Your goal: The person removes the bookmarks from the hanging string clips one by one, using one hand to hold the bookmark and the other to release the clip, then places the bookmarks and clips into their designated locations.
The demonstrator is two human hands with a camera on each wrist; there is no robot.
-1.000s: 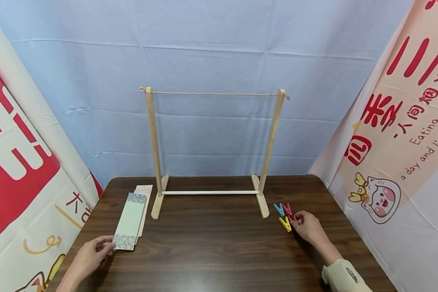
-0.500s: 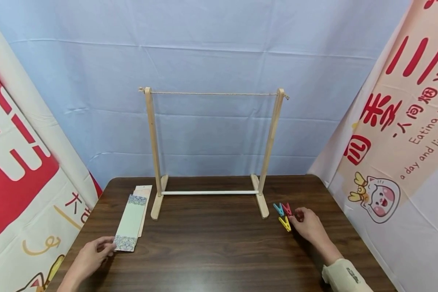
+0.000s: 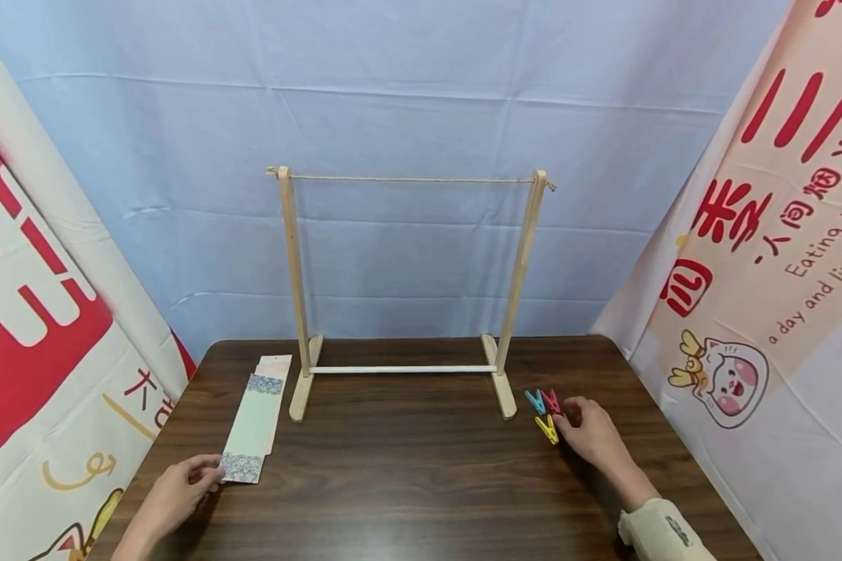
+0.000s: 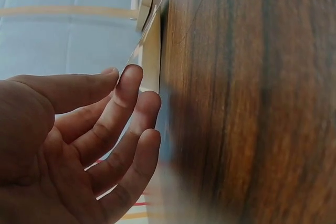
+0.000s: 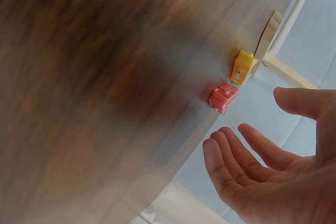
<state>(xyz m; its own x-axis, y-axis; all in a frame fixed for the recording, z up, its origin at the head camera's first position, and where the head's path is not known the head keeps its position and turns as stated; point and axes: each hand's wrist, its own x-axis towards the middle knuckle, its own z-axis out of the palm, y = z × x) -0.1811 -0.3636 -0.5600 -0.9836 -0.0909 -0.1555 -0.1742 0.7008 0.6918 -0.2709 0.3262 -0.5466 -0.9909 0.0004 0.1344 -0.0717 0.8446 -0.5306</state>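
At the table's left, my left hand point(image 3: 175, 492) pinches the near left corner of a long pale-green bookmark point(image 3: 247, 425) with blue floral ends. In the left wrist view its thumb and index fingertips point(image 4: 134, 74) meet on the thin edge, raised a little off the wood. A cream bookmark point(image 3: 278, 374) lies partly under it. At the right, my right hand point(image 3: 592, 432) hovers beside small plastic clothespins: blue point(image 3: 535, 401), red point(image 3: 550, 401) and yellow point(image 3: 547, 429). The right wrist view shows its thumb and fingers apart, nothing between them, near a red clothespin point(image 5: 223, 98).
A wooden frame point(image 3: 296, 273) stands at the table's back middle, a thin cord point(image 3: 414, 181) tied across its top and a white rod point(image 3: 403, 370) low down. Blue cloth point(image 3: 407, 93) hangs behind the dark wooden table point(image 3: 407, 483); printed banners point(image 3: 765, 234) flank both sides.
The green bookmark has shifted slightly towards me and turned a little, with my left hand on its corner. My right hand has drawn slightly away from the red clothespin.
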